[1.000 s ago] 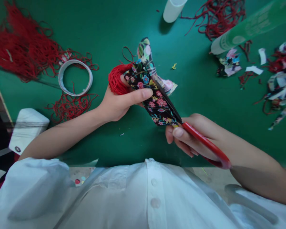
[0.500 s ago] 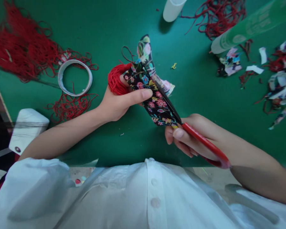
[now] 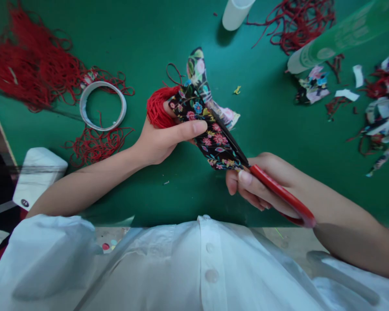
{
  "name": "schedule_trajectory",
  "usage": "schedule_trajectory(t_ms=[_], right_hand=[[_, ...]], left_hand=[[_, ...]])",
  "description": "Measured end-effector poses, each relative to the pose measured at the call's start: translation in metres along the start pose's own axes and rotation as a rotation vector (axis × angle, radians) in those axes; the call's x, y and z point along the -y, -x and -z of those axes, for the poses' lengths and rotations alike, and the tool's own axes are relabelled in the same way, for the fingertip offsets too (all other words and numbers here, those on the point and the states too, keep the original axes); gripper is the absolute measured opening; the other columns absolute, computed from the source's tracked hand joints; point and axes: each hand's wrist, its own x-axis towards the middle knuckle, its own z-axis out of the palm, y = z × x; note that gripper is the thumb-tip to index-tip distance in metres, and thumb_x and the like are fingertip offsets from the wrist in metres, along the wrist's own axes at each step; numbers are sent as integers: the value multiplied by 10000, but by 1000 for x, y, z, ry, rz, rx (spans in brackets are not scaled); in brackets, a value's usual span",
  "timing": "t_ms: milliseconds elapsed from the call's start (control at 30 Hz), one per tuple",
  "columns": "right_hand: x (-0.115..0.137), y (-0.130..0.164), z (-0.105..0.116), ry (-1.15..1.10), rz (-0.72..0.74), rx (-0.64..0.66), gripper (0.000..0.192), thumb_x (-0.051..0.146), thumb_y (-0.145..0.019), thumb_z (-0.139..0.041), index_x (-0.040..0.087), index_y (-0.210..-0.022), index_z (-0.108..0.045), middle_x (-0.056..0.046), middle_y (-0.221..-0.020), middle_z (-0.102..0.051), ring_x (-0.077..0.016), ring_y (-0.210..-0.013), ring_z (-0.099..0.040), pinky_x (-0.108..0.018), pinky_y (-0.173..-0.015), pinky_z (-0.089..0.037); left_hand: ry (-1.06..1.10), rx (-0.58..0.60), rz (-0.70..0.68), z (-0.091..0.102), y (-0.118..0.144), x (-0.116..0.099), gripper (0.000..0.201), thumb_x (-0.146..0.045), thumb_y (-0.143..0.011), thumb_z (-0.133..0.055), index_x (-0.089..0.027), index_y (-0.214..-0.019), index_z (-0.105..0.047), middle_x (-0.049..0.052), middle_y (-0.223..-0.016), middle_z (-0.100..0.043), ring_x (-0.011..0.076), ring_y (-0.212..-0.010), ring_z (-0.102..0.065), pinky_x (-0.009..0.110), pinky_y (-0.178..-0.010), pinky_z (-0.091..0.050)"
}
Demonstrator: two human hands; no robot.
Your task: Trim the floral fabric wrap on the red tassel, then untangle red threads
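My left hand (image 3: pixel 164 140) is closed on a black floral fabric piece (image 3: pixel 214 140), its thumb pressed flat on top. A bundle of bright red yarn (image 3: pixel 160 108) hangs over the same hand, beside the fabric. My right hand (image 3: pixel 262 183) grips the red handles of a pair of scissors (image 3: pixel 280 192). Their dark blades lie along the fabric's right edge. Beyond the blades a paler strip of fabric (image 3: pixel 197 71) curls away, its light underside partly showing. A thin dark red loop of cord (image 3: pixel 173 71) sticks up near the fabric's top.
A roll of tape (image 3: pixel 125 106) lies at left among red yarn (image 3: pixel 35 65). A white case-like object (image 3: pixel 40 172) rests near the left edge. A white cylinder (image 3: pixel 235 17) and a green-and-white bottle (image 3: pixel 327 47) stand at the back. Fabric scraps (image 3: pixel 381 114) lie at right.
My right hand and the scissors have shifted very slightly to the right. The left hand and its hold on the fabric look the same.
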Motion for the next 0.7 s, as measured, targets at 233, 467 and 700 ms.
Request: schedule_trajectory(t_ms=[233, 467, 700], right_hand=[[-1, 0, 3, 71, 89, -25, 621, 764, -867, -425, 177, -715, -562, 55, -435, -471, -62, -338, -411, -211, -351, -295], [-2, -1, 1, 65, 98, -144, 615, 775, -851, -436, 194, -672, -528, 54, -445, -456, -66, -343, -393, -226, -345, -253], [-3, 0, 2, 147, 72, -137, 591, 753, -860, -445, 201, -669, -537, 60, -432, -419, -77, -352, -399, -241, -364, -231]], left_hand=[[13, -24, -13, -1, 1, 0, 245, -309, -637, -849, -194, -793, -699, -30, -887, -735, 299, -1176, -670, 435, -938, -609], [-23, 17, -4, -3, 1, 1, 291, -357, -663, -827, -181, -862, -708, 9, -912, -732, 285, -1072, -705, 417, -834, -629], [-20, 27, -38, -3, 3, -2, 284, -443, -710, -766, -195, -824, -685, 16, -813, -697, 159, -757, -681, 333, -685, -622]])
